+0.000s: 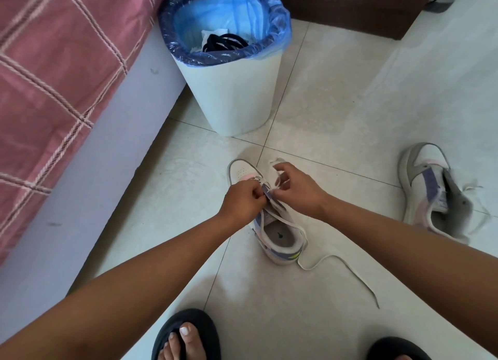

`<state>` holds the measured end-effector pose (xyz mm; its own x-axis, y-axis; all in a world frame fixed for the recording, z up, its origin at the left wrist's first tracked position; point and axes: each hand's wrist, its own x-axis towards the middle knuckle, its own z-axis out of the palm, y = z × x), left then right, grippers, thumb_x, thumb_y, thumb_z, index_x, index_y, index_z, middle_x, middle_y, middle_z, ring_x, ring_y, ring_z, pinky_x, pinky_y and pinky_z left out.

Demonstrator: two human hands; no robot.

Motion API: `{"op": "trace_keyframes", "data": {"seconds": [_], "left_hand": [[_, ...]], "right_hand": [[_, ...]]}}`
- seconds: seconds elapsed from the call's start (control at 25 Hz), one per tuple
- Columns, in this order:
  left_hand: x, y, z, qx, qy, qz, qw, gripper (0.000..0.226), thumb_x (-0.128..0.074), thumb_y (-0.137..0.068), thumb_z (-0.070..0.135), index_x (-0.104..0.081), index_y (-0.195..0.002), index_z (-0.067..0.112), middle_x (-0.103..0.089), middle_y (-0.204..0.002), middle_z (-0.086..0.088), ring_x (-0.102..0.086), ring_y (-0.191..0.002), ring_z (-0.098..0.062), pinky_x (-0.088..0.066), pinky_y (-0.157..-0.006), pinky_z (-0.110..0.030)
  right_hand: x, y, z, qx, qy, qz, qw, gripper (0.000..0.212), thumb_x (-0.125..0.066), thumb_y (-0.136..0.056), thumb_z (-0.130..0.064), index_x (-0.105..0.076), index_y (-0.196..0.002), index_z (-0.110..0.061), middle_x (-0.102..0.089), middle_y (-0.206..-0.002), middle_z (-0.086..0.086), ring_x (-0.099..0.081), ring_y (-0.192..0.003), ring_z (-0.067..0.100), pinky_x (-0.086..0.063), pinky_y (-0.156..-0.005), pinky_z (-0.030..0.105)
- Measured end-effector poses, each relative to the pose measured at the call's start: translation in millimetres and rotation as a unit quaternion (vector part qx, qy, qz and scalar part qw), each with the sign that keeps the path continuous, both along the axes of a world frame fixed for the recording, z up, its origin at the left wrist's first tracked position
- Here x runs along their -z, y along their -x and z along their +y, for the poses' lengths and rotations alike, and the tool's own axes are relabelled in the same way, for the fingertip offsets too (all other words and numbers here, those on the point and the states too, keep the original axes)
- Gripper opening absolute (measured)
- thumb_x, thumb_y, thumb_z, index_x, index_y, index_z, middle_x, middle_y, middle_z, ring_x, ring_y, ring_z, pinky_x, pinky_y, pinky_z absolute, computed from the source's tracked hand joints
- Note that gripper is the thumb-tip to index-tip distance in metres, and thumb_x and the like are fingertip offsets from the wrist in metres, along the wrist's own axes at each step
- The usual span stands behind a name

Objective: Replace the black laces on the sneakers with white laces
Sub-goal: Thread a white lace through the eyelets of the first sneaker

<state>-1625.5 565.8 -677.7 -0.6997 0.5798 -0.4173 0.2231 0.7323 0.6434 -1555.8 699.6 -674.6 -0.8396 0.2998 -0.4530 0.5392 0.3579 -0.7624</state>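
The step in hand looks like threading the white lace (283,221) through the lower eyelets of the near sneaker (272,225), which stands on the tiled floor (323,103) just ahead of the person's feet, toe pointing away. The left hand (242,202) has its grip closed at the eyelet row, fingers curled and pinching what seems to be the lace or the edge of the tongue; which of the two is too small to tell. The right hand (296,188) pinches a piece of lace between thumb and fingertips just beside the left, over the forward part of the shoe. One free end of the lace runs across the shoe's opening, drops off the heel and trails on the floor toward the person's right.

The second sneaker (433,190) lies well apart to the right, with thin white lace ends loose beside it; how far it is laced cannot be made out. The black laces (225,43) lie in the bin (229,90) by the bed (54,76), so removal appears done.

Next, the held end probably needs feeding through the following eyelet and pulling snug, with both sides kept even.
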Motion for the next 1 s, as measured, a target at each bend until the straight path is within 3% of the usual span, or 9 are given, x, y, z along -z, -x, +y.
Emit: {"op": "trace_keyframes", "data": {"seconds": [0.12,0.24,0.44,0.52,0.64,0.72,0.76,0.92,1.0], "left_hand": [[-1.2,0.1,-3.8,0.022,-0.010,-0.002,1.000,0.015,-0.058,-0.084,0.009,-0.053,-0.070,0.010,-0.050,-0.064,0.004,-0.046,-0.065,-0.015,-0.033,-0.055,-0.018],[-5.7,1.5,-4.1,0.048,-0.026,-0.003,0.999,0.015,-0.057,-0.084,0.007,-0.053,-0.070,0.009,-0.051,-0.065,0.001,-0.046,-0.065,-0.015,-0.034,-0.055,-0.020],[-28.5,7.0,-14.6,0.168,0.020,0.089,0.981,0.020,-0.056,-0.084,0.017,-0.046,-0.066,0.021,-0.049,-0.070,0.006,-0.048,-0.071,-0.016,-0.037,-0.061,-0.028],[-31.4,12.4,-39.8,0.274,0.122,0.139,0.944,0.017,-0.051,-0.086,0.022,-0.043,-0.072,0.024,-0.043,-0.073,0.009,-0.044,-0.074,-0.012,-0.032,-0.059,-0.023],[-28.9,11.7,-74.5,0.434,0.331,0.076,0.834,0.014,-0.048,-0.086,0.017,-0.043,-0.074,0.023,-0.037,-0.069,0.010,-0.043,-0.080,-0.013,-0.029,-0.056,-0.020],[-29.6,4.2,-70.6,0.480,0.462,0.026,0.745,0.016,-0.049,-0.087,0.010,-0.049,-0.074,0.020,-0.044,-0.072,0.008,-0.049,-0.082,-0.019,-0.036,-0.065,-0.022],[-31.2,0.2,-60.3,0.477,0.474,0.042,0.738,0.012,-0.048,-0.089,0.011,-0.055,-0.081,0.016,-0.053,-0.080,0.003,-0.055,-0.087,-0.023,-0.039,-0.069,-0.026],[-35.1,-10.0,14.4,0.299,0.204,0.170,0.917,0.030,-0.037,-0.099,0.034,-0.053,-0.115,0.014,-0.055,-0.116,-0.005,-0.055,-0.108,-0.025,-0.040,-0.077,-0.030],[-32.7,-17.8,55.4,0.262,0.121,0.211,0.934,0.033,-0.039,-0.099,0.033,-0.047,-0.124,0.014,-0.050,-0.120,-0.006,-0.051,-0.110,-0.024,-0.041,-0.078,-0.033]], "right_hand": [[-1.6,-16.9,-5.2,-0.085,-0.024,-0.037,0.995,0.059,-0.068,-0.081,-0.023,-0.028,-0.125,-0.021,-0.050,-0.084,0.005,-0.050,-0.070,0.017,-0.038,-0.060,0.026],[2.4,-25.7,-10.9,-0.114,-0.124,-0.014,0.986,0.037,-0.059,-0.086,-0.021,-0.028,-0.105,-0.015,-0.050,-0.075,0.008,-0.051,-0.066,0.028,-0.040,-0.060,0.036],[-1.4,-39.0,-0.3,-0.029,-0.151,-0.025,0.988,0.027,-0.054,-0.088,-0.019,-0.028,-0.094,-0.012,-0.041,-0.068,0.000,-0.042,-0.059,0.022,-0.031,-0.052,0.032],[-4.2,-47.9,10.9,0.023,-0.149,-0.030,0.988,0.028,-0.055,-0.087,-0.018,-0.029,-0.093,-0.010,-0.039,-0.067,-0.001,-0.040,-0.057,0.019,-0.027,-0.048,0.028],[-6.2,-57.5,20.2,0.089,-0.122,-0.034,0.988,0.030,-0.059,-0.087,-0.020,-0.030,-0.090,-0.010,-0.040,-0.067,-0.001,-0.037,-0.055,0.013,-0.026,-0.048,0.027],[-5.6,-60.7,20.6,0.102,-0.108,-0.032,0.988,0.031,-0.059,-0.087,-0.022,-0.031,-0.090,-0.010,-0.040,-0.067,-0.001,-0.035,-0.054,0.012,-0.025,-0.048,0.026],[-4.8,-61.6,20.2,0.103,-0.101,-0.030,0.989,0.031,-0.059,-0.088,-0.023,-0.032,-0.089,-0.010,-0.040,-0.067,-0.001,-0.035,-0.054,0.012,-0.024,-0.048,0.025],[-3.4,-62.1,18.9,0.104,-0.086,-0.035,0.990,0.029,-0.060,-0.087,-0.021,-0.033,-0.089,-0.012,-0.042,-0.068,-0.002,-0.037,-0.055,0.012,-0.026,-0.048,0.023],[-3.7,-62.8,17.5,0.108,-0.085,-0.031,0.990,0.029,-0.060,-0.088,-0.021,-0.033,-0.088,-0.012,-0.043,-0.068,-0.003,-0.039,-0.057,0.014,-0.026,-0.048,0.022]]}}
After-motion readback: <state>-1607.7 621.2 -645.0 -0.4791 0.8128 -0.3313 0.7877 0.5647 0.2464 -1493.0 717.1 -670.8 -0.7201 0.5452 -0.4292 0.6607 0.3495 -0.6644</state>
